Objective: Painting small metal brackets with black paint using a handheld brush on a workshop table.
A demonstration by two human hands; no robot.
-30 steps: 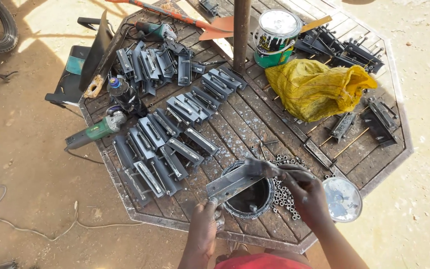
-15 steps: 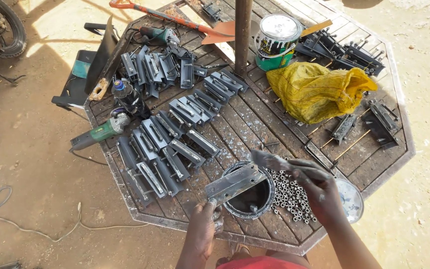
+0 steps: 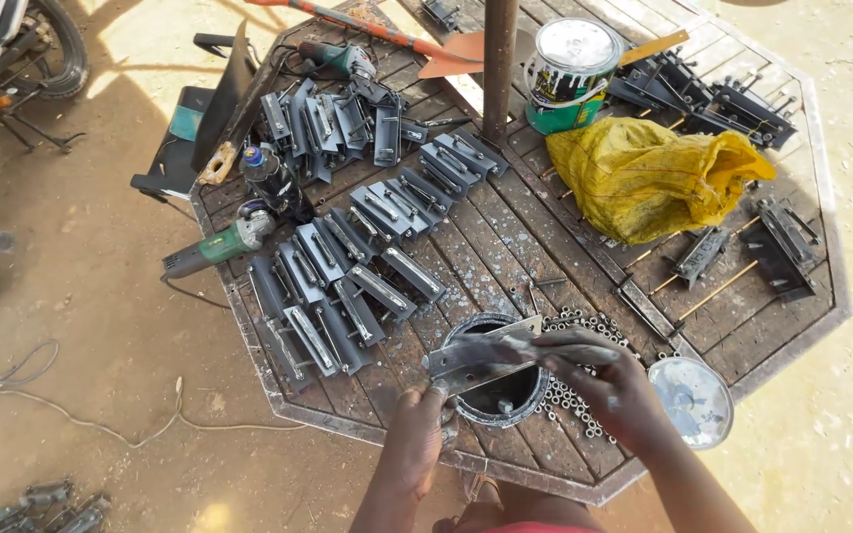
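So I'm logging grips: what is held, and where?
Both hands hold a flat metal bracket over the paint can: left hand at its near end, right hand at the other.

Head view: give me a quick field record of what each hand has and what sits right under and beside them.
left hand: grips the near end of the metal bracket
right hand: wipes along the bracket with a dark rag
under bracket: black paint tin, open
beside tin: loose nuts and the tin lid
table: octagonal, metal-framed
further left: rows of similar brackets
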